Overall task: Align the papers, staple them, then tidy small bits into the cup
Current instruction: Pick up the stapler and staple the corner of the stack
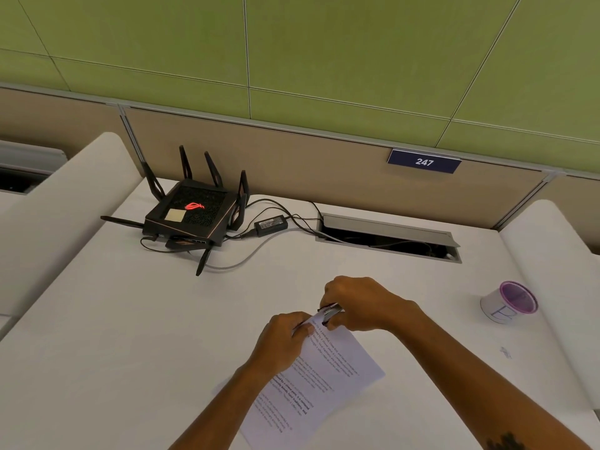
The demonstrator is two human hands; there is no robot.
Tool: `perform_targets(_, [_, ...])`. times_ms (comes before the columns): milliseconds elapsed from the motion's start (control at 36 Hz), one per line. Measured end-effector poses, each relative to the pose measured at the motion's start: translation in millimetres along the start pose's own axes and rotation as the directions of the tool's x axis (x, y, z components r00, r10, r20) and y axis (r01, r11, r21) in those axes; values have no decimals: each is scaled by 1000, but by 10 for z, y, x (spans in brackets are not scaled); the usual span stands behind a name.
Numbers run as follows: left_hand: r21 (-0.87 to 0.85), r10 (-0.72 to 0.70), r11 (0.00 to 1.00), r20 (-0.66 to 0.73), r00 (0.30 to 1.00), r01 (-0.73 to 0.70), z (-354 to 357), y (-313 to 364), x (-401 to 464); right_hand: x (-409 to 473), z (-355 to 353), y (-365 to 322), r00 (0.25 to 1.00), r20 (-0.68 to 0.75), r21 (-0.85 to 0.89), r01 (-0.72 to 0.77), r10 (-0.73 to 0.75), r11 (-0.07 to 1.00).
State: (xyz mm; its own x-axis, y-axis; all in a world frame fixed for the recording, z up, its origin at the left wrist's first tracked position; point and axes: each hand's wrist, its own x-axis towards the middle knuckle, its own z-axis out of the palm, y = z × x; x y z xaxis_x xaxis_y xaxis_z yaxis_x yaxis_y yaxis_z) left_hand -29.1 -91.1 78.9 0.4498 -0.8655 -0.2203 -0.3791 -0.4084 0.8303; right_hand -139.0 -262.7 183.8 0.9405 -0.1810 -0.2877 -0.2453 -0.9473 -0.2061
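A stack of printed papers [328, 378] lies tilted on the white desk [130, 336] in front of me. My left hand [282, 339] pinches the papers near their top corner. My right hand [360, 303] grips a small dark stapler [330, 312] whose jaws sit over that same corner. A white cup [508, 302] with a purple rim and a blue letter on its side stands at the right, well apart from both hands. A small bit [506, 352] lies on the desk below the cup.
A black router [191, 212] with several antennas sits at the back left, its cables and power brick [271, 224] running to an open cable slot [389, 237]. Partition panels rise behind the desk, one bearing a sign [424, 161] that reads 247.
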Motion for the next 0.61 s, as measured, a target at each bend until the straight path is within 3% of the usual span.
perform_targets(611, [55, 19, 998, 45, 999, -22, -18, 28, 65, 0, -39, -6, 1000, 10, -54, 18, -18, 998])
